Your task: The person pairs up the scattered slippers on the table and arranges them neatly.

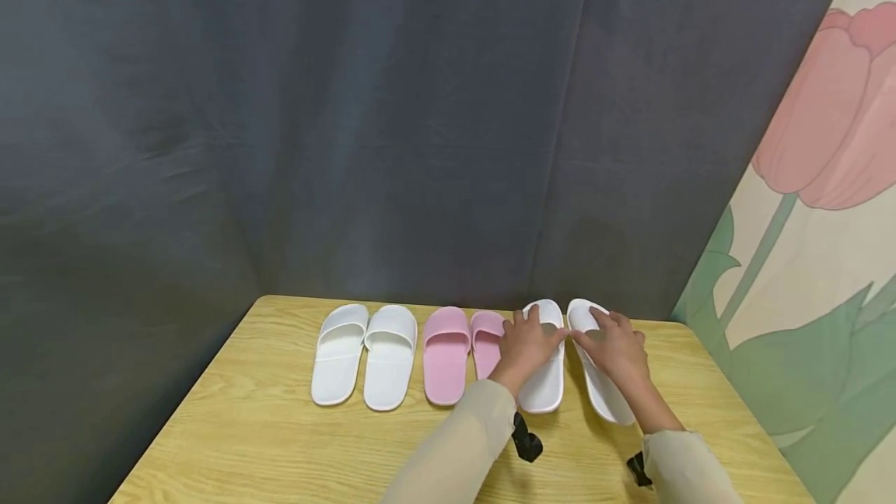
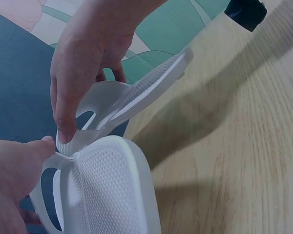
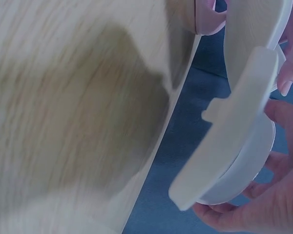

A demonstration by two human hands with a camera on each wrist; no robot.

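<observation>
My left hand (image 1: 525, 344) grips a white slipper (image 1: 544, 389) by its strap, fingers over the far end. Beside it, my right hand (image 1: 617, 348) holds a second white slipper (image 1: 603, 391) around the strap, thumb on the near side. In the left wrist view the right slipper (image 2: 158, 80) is tilted and raised, casting a shadow on the wood, and the left slipper's textured footbed (image 2: 110, 187) faces the camera. The right wrist view shows the right slipper's edge (image 3: 229, 134) above the table. The two thumbs are close together between the slippers.
Left of my hands lies a pair of pink slippers (image 1: 446, 368), one partly hidden by my left hand. Farther left is another white pair (image 1: 338, 376). They stand on a wooden table (image 1: 280, 442). A dark curtain (image 1: 420, 138) hangs behind, and a flower-painted wall (image 1: 826, 294) borders the right.
</observation>
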